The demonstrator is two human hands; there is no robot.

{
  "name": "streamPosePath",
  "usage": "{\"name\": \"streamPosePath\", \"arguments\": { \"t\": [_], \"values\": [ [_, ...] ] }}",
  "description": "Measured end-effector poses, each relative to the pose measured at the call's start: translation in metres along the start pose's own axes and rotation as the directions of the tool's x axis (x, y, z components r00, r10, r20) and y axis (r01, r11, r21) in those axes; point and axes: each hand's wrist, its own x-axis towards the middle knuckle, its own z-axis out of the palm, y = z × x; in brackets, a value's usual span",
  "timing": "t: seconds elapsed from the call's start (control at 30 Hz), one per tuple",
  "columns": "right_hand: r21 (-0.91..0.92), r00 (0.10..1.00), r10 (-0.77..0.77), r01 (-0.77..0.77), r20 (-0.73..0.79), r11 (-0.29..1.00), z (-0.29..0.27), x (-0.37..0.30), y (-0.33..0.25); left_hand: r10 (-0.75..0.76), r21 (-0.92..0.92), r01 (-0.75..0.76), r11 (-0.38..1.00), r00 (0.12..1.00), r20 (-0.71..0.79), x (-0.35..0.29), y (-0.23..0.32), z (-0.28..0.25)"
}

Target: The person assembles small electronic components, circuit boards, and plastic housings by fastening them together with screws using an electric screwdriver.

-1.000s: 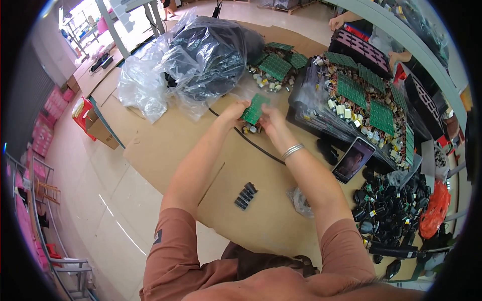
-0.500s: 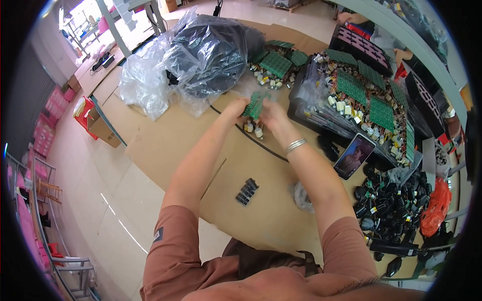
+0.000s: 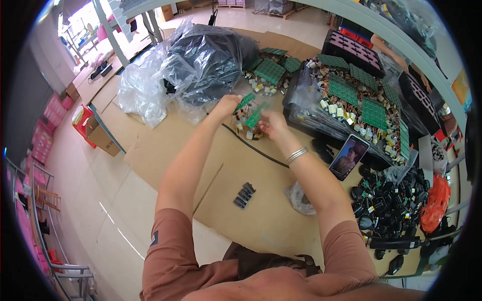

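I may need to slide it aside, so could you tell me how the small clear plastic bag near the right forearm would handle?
The clear plastic bag looks crumpled and thin, so probably floppy and light. It may snag rather than slide on the cardboard.

Both arms outstretched, fingers point(image 3: 236, 104) pinched

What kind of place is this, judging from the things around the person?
Probably an electronics workshop or recycling floor. Green circuit boards lie heaped in a black tray, black adapters are piled at the right, and work is done on flattened cardboard on the floor.
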Motion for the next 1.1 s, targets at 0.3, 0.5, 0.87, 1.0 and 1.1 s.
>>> {"name": "streamPosePath", "arguments": {
  "t": [0.3,0.5,0.87,1.0,1.1],
  "values": [
    [-0.113,0.993,-0.091,0.099,0.071,0.989,-0.007,-0.002,0.003,0.022,-0.073,-0.032,0.997,0.991,-0.129,-0.002,-0.021,0.009],
    [-0.132,0.988,-0.126,0.136,0.087,0.982,0.010,-0.016,0.009,0.103,0.165,-0.049,0.985,0.937,-0.334,0.014,-0.050,-0.017],
    [-0.126,0.969,-0.066,0.099,0.238,0.987,-0.007,-0.025,0.012,0.096,0.247,-0.118,0.962,0.991,0.097,-0.059,-0.001,0.040],
    [-0.366,0.970,-0.244,0.225,-0.005,0.903,-0.011,-0.028,0.004,0.025,-0.107,-0.002,0.994,0.977,0.212,-0.054,-0.020,0.038],
    [-0.339,0.979,-0.170,0.200,0.116,0.919,-0.016,-0.023,0.004,0.044,-0.132,-0.016,0.991,0.976,0.213,-0.060,-0.013,0.040]
  ]
}}
